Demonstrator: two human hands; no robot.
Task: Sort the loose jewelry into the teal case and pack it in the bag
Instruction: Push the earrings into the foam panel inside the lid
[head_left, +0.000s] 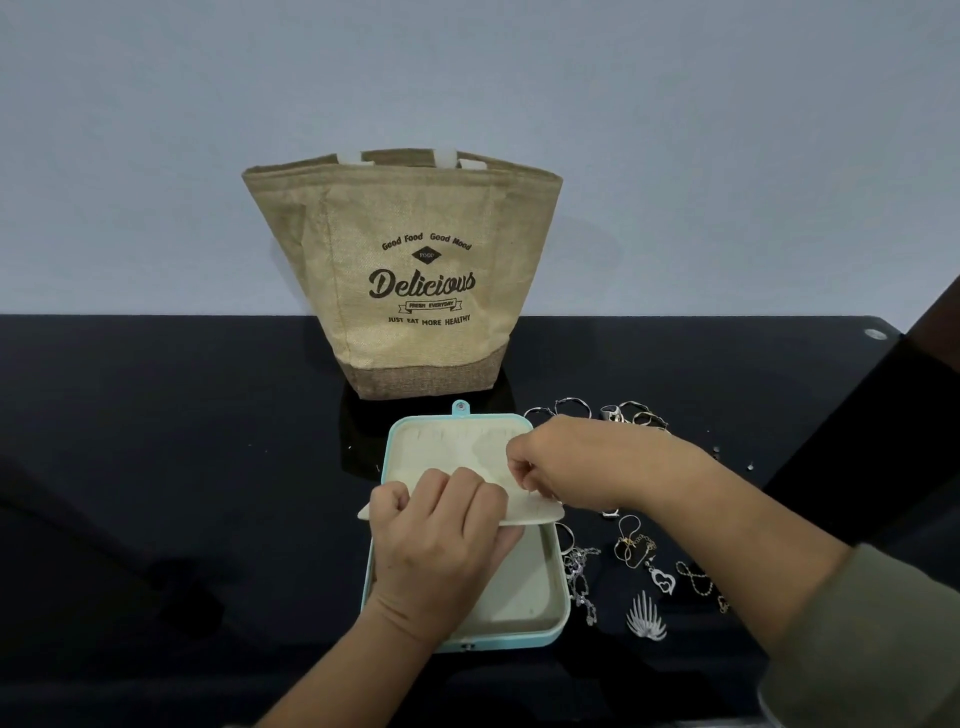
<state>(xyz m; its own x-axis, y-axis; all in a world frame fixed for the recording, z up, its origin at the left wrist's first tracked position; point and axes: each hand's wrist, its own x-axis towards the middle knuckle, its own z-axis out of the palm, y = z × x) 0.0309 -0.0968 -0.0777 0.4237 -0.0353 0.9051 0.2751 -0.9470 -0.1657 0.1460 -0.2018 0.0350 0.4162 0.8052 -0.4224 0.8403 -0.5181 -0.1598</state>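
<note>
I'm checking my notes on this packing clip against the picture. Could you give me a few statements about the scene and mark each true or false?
1. The teal case lies open on the table. True.
2. The bag lies flat on its side. False: it stands upright behind the case, its printed side facing the camera.
3. Both hands are at the cream flap inside the case. True: the left hand holds its front edge and the right hand pinches at it.
4. All the jewelry is already in the case. False: rings and a heart pendant lie loose on the table to the right of it.
</note>
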